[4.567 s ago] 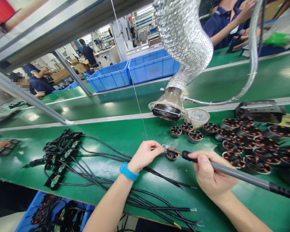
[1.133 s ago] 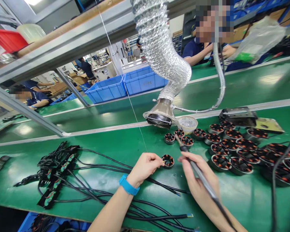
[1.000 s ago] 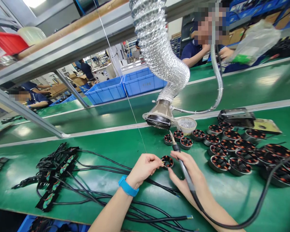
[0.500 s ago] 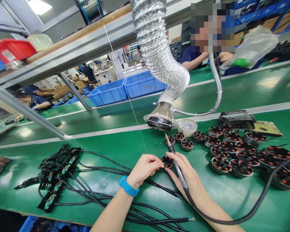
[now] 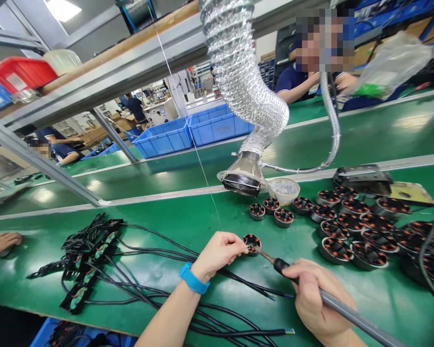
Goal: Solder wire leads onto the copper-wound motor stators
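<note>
My right hand (image 5: 320,299) grips a soldering iron (image 5: 342,308). Its tip reaches the small round motor stator (image 5: 252,241), which has copper windings on a dark core. On the stator's left side, my left hand (image 5: 222,250), wearing a blue wristband (image 5: 194,278), pinches thin solder wire (image 5: 202,171) that runs down from a spool (image 5: 134,17) overhead. The fingertips are at the stator's rim, and the wire's end is hard to make out there. Black cables (image 5: 253,284) with stripped ends pass beneath and beside my left forearm.
Several more stators (image 5: 347,226) crowd the right side. A fume extraction hose (image 5: 253,82) hangs above the bench, its hood near a small bowl (image 5: 284,190). Circuit boards with cables (image 5: 90,270) lie left. Another person's hand (image 5: 2,243) rests at the left edge. Blue bins (image 5: 162,140) stand behind.
My right hand has moved right and turned the soldering iron from pointing up and away to pointing left, its tip now at the stator. My left hand stays beside the stator.
</note>
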The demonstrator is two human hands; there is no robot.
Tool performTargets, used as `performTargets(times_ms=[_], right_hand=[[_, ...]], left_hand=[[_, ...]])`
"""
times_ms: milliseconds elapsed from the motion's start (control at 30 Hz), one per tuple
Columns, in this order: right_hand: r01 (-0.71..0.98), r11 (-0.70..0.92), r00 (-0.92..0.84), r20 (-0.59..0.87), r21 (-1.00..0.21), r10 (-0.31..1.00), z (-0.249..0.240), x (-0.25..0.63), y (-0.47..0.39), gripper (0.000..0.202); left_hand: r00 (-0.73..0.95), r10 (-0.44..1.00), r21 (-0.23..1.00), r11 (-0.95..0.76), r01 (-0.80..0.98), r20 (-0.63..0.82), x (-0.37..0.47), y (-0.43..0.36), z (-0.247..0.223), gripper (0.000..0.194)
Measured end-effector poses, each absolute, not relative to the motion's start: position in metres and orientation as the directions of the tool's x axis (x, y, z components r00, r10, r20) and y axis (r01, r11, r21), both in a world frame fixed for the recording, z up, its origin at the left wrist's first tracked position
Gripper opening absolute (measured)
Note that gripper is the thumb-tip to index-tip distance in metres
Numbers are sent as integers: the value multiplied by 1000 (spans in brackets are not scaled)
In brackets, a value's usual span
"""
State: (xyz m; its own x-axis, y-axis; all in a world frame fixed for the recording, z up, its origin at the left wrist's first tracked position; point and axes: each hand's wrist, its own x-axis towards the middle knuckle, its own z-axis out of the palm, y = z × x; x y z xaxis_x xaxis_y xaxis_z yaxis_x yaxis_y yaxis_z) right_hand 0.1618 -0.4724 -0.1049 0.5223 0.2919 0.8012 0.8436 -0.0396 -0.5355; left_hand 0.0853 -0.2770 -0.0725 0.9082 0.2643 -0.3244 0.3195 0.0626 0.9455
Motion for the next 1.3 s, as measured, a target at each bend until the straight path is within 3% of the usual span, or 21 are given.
performTargets(times_ms=[467,633,833,1300], right_hand=[[866,-45,482,806,-499,343,-98,160,-469,25],[843,-42,518,789,-537,330,-100,158,-469,25],[770,-79,633,742,-634,220,-107,157,-469,26],[799,-59,581,744,-598,331,-93,161,-462,20]], left_hand=[[911,263,948,80,307,-317,85,-277,-73,24],[910,264,948,82,308,-318,85,-278,-73,24],[904,277,945,70,319,-325,86,-279,-72,23],[909,263,946,87,311,-323,85,-279,-71,25]])
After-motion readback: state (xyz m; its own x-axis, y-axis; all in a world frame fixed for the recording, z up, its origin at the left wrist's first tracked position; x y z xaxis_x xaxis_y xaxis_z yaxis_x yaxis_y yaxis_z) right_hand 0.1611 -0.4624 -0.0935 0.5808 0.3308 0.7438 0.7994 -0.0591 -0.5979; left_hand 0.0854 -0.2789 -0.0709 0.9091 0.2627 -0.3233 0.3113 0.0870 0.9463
